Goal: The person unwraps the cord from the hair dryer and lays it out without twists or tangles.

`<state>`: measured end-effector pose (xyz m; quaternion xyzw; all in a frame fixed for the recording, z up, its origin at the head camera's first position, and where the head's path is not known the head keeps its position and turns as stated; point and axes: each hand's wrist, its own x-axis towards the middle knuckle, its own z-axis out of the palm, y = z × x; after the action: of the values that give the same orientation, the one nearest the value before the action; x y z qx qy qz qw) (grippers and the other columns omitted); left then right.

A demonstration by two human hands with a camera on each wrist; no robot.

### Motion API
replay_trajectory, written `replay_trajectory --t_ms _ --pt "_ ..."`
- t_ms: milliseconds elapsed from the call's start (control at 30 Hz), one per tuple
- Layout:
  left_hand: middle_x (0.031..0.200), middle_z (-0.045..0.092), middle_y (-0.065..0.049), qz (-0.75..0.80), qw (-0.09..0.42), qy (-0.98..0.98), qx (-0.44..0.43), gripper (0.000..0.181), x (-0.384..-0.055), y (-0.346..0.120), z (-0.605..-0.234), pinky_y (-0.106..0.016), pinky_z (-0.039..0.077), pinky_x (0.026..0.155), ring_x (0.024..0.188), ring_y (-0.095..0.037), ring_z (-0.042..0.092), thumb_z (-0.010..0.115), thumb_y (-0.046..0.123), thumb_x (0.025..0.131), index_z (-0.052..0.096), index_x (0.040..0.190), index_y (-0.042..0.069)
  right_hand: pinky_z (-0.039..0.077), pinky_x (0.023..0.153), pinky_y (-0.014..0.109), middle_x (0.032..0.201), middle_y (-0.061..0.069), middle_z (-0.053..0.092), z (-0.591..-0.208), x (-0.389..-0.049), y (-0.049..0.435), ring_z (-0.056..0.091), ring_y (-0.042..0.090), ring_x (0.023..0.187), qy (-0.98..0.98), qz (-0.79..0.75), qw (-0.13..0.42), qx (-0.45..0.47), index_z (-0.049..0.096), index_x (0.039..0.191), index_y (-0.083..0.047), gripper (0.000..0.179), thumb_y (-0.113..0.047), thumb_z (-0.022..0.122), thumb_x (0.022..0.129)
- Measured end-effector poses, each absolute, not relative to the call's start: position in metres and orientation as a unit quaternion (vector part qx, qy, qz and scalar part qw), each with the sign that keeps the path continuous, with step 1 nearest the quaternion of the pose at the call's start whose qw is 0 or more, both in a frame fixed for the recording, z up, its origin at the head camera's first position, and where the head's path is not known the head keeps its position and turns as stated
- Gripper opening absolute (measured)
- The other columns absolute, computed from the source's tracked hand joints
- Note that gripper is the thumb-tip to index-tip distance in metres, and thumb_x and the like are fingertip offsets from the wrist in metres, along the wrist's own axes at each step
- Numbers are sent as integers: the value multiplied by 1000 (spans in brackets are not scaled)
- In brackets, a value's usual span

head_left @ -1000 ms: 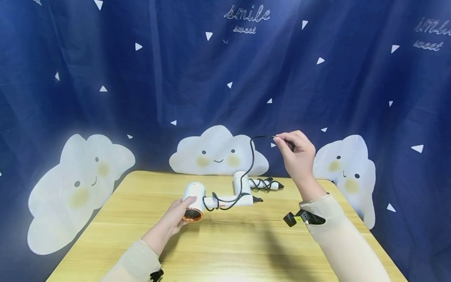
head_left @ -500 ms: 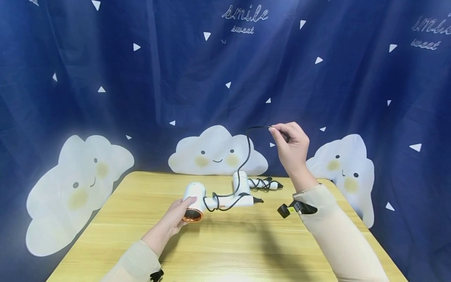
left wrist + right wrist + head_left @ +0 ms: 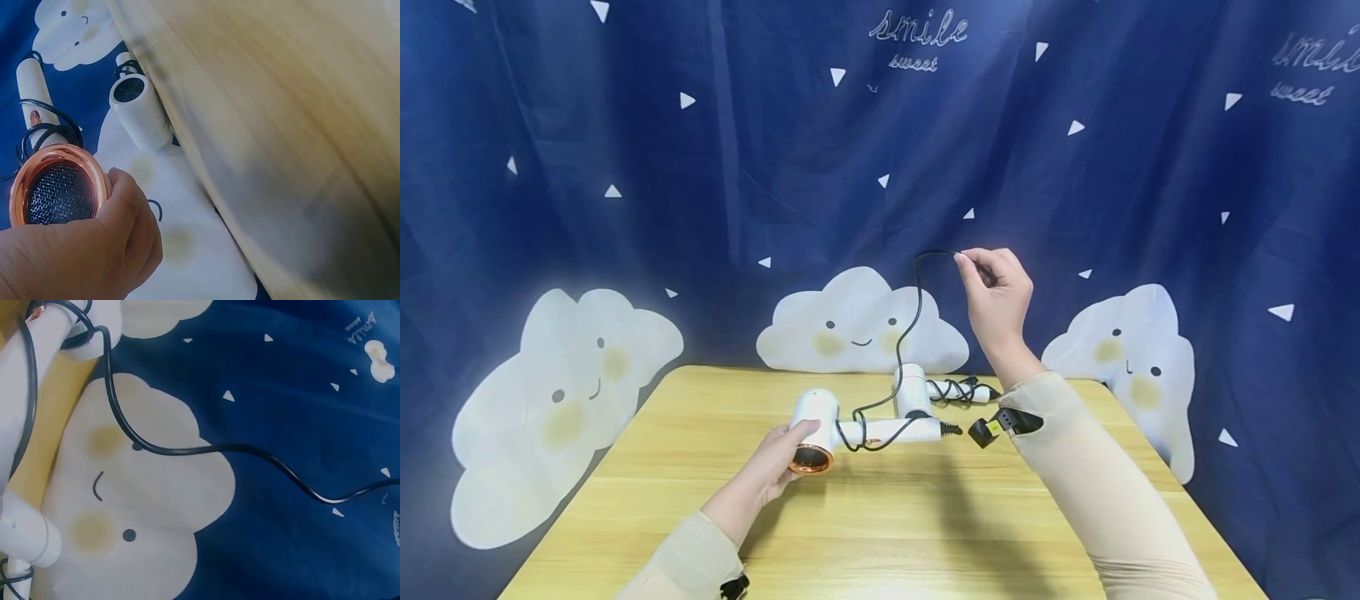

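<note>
My left hand grips a white hair dryer round its barrel, above the table, with the handle pointing right. In the left wrist view, the dryer's copper ring frames a dark mesh, and my thumb and fingers wrap its side. Black cord loops round the handle and rises to my right hand. There, high over the table's back edge, thumb and forefinger pinch it. The right wrist view shows the cord curving, with that hand out of frame. The cord's far end is hidden in my palm.
A second white hair dryer lies at the back of the wooden table, its black cord wound round its handle. Behind the table hangs a dark blue curtain with printed clouds.
My right hand has moved up and to the left, still pinching the cord, which now rises in a higher curve. The left hand and its hair dryer have stayed nearly still.
</note>
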<state>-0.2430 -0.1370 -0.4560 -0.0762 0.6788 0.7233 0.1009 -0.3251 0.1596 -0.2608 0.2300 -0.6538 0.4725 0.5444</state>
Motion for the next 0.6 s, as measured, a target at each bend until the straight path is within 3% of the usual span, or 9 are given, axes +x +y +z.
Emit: replay_trajectory --t_ms 233,467,600 --pt "107 65 -20 722 102 680 -75 62 -243 -138 -456 -35 58 80 87 -24 68 63 38 94 48 132 -9 39 62 17 75 10 62 -273 -332 158 49 7 70 -663 476 536 212 77 88 0 8 -8 76 89" --pt "108 65 -20 723 107 679 -70 64 -241 -139 -454 -34 59 79 87 -24 68 62 38 95 45 133 -10 37 63 14 77 21 62 -285 -339 157 47 1 70 -675 491 519 187 73 87 8 4 4 74 87" --pt "106 65 -20 721 107 681 -69 63 -240 -139 -453 -33 59 78 86 -23 69 62 38 95 46 132 -11 39 63 13 77 19 63 -292 -343 161 48 1 70 -681 494 509 184 75 86 5 5 0 75 87"
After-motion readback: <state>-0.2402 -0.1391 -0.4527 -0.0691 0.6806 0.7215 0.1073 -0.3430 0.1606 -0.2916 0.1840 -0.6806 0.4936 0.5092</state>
